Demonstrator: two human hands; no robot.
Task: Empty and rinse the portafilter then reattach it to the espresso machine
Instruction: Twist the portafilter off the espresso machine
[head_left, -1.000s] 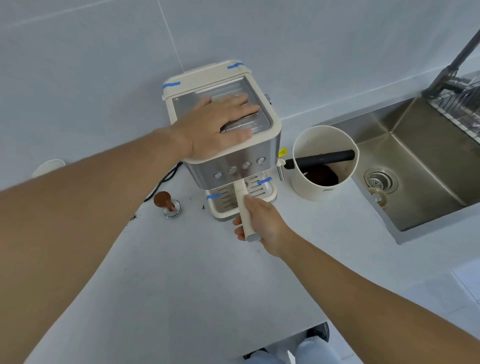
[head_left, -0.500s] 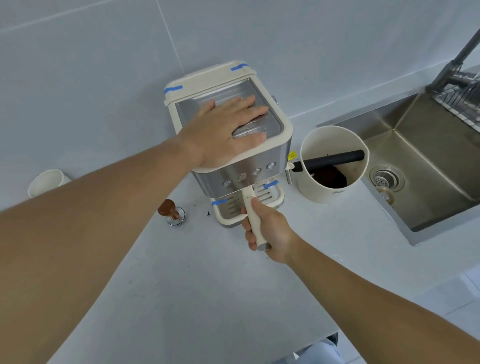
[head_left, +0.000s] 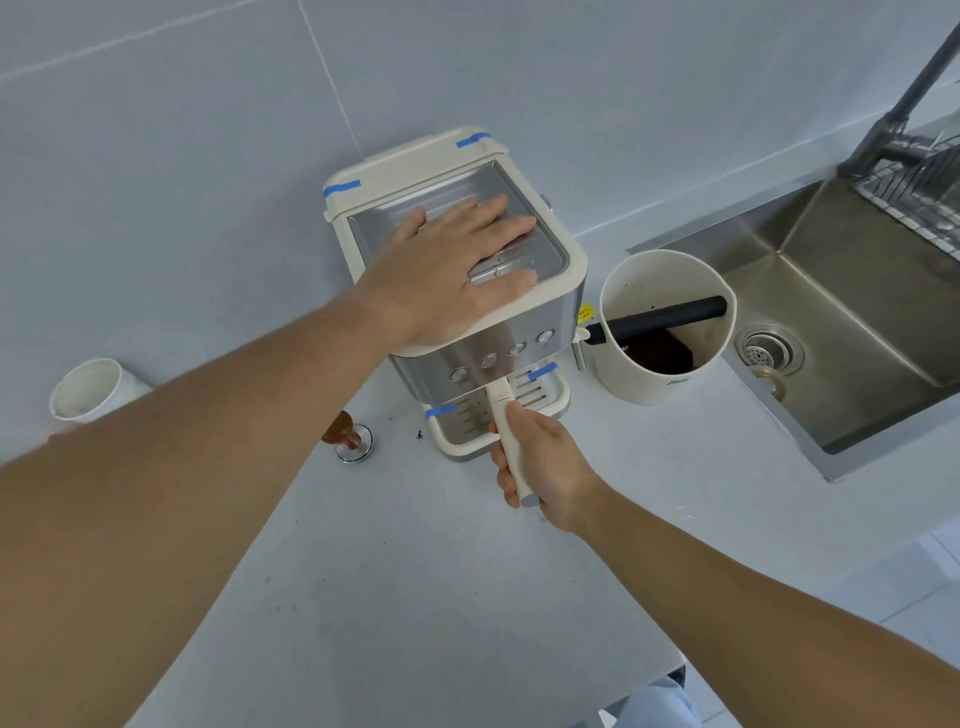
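Observation:
A cream and steel espresso machine (head_left: 519, 338) stands against the wall. My left hand (head_left: 452, 270) lies flat on its top, fingers spread, holding nothing. The portafilter's cream handle (head_left: 506, 431) sticks out from under the machine's front toward me, and my right hand (head_left: 540, 462) is wrapped around it. Its basket end is hidden under the machine. To the right stands a cream knock box (head_left: 665, 327) with a black bar and dark coffee grounds inside. The steel sink (head_left: 852, 322) lies at the far right.
A brown-handled tamper (head_left: 348, 439) stands left of the machine beside a few coffee specks. A white paper cup (head_left: 85, 389) sits at the far left by the wall. A dark faucet (head_left: 898, 109) and a wire rack (head_left: 919, 192) are at the sink's far side.
The view has shifted, so the machine sits lower and more to the right in the frame. My right hand has slid slightly down the handle; my left hand stays flat on top.

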